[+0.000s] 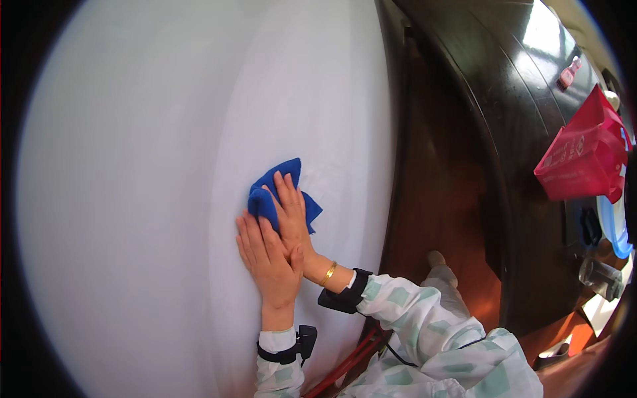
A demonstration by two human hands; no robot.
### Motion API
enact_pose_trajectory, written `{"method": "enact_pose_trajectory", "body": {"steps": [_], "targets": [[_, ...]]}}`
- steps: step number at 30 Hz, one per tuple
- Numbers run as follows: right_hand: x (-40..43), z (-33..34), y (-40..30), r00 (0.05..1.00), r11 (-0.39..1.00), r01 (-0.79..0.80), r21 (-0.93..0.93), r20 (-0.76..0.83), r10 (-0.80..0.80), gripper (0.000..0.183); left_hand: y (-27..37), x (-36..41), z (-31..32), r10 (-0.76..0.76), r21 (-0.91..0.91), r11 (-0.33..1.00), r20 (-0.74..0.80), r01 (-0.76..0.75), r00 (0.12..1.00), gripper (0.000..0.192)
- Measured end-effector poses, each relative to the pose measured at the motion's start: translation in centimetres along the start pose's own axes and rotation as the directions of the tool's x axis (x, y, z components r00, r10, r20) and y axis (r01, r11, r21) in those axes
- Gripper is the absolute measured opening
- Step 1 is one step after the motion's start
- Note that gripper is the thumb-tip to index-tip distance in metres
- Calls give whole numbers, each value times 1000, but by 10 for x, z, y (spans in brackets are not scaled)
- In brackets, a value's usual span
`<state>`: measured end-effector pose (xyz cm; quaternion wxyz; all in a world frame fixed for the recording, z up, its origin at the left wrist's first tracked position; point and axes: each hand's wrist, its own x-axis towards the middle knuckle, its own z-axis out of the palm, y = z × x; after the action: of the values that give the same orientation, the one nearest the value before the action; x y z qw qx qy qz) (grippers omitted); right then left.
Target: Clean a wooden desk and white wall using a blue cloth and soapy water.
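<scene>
A blue cloth (291,171), bunched and folded at its corners, lies against a broad smooth white surface, apparently a wall (149,149). Flat on top of the cloth, my right hand (293,219) presses it to the white surface, and a gold bracelet (328,273) circles that wrist. My left hand (273,263) rests palm down on the white surface beside it, fingers slightly spread and holding nothing. Its fingertips reach the cloth's lower left edge, and its thumb side overlaps the right hand. Faint smudges (326,181) show right of the cloth.
Across a strip of reddish-brown floor (433,174) stands a dark glossy table (497,74). On it are a pink-handled brush (570,74), a red bag (580,159) bearing writing, a blue-rimmed basin (607,229) and a clear container (597,276). Red tubing (348,360) runs low beside me.
</scene>
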<state>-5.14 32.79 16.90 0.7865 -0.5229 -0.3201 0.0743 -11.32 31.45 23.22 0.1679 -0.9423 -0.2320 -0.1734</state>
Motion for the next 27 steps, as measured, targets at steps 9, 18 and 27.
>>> {"method": "enact_pose_trajectory", "body": {"steps": [9,18,27], "targets": [[-51,-11,117,825,848,-530,-16,-241,511,57,10,2,1,-140,153,982,229,107,963,66],[-46,-41,125,669,669,-660,342,-139,730,62,12,4,-1,-112,55,993,129,105,985,63],[24,-9,30,991,986,134,-101,30,-131,63,4,-3,16,-65,-55,996,36,67,997,71]]}}
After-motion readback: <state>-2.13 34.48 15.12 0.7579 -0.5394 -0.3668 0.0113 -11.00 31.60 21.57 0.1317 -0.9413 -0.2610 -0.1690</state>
